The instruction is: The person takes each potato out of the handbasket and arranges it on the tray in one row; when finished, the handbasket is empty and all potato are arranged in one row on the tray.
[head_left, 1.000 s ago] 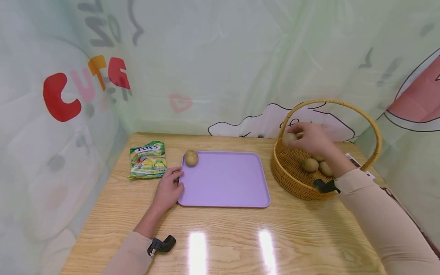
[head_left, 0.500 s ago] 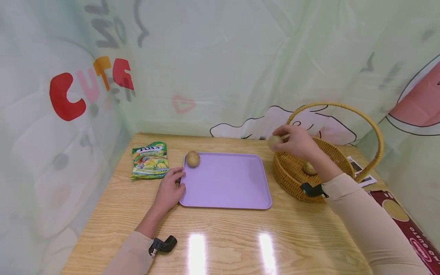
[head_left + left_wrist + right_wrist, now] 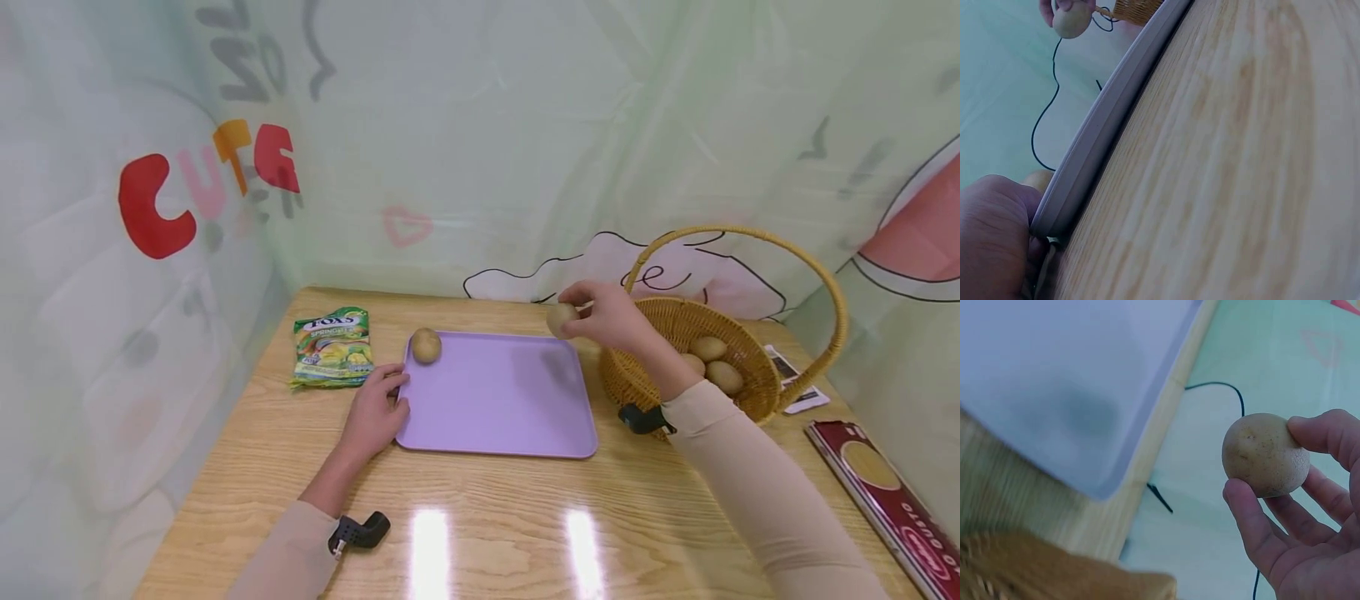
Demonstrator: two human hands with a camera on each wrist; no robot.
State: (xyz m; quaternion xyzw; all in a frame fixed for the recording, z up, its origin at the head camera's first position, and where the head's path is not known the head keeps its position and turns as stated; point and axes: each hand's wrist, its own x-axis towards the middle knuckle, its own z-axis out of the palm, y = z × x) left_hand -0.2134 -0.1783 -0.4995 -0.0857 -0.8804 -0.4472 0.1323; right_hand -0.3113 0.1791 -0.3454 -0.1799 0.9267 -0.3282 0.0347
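Observation:
A round brown potato [image 3: 1265,454] is pinched between the thumb and fingers of my right hand [image 3: 611,317]. It is held above the back right corner of the lilac tray [image 3: 495,400]. My left hand [image 3: 372,412] grips the tray's left rim, its thumb and fingertips reaching over the edge; in the left wrist view, part of that hand [image 3: 994,231] shows at the tray's side. Another potato [image 3: 426,345] sits in the tray's back left corner. Several more potatoes [image 3: 723,377] lie in the wicker basket [image 3: 757,392] on the right, partly hidden by my right forearm.
Left of the tray lies a green Fox's candy bag [image 3: 332,348]. The basket's tall arched handle [image 3: 750,233] rises beside my right arm. A white packet [image 3: 806,392] and a dark red box [image 3: 885,492] lie at the right edge. A printed curtain [image 3: 480,150] hangs behind the table.
My right hand has lifted the potato out over the basket's rim and carried it left to above the tray. My left hand stays at the tray's left rim.

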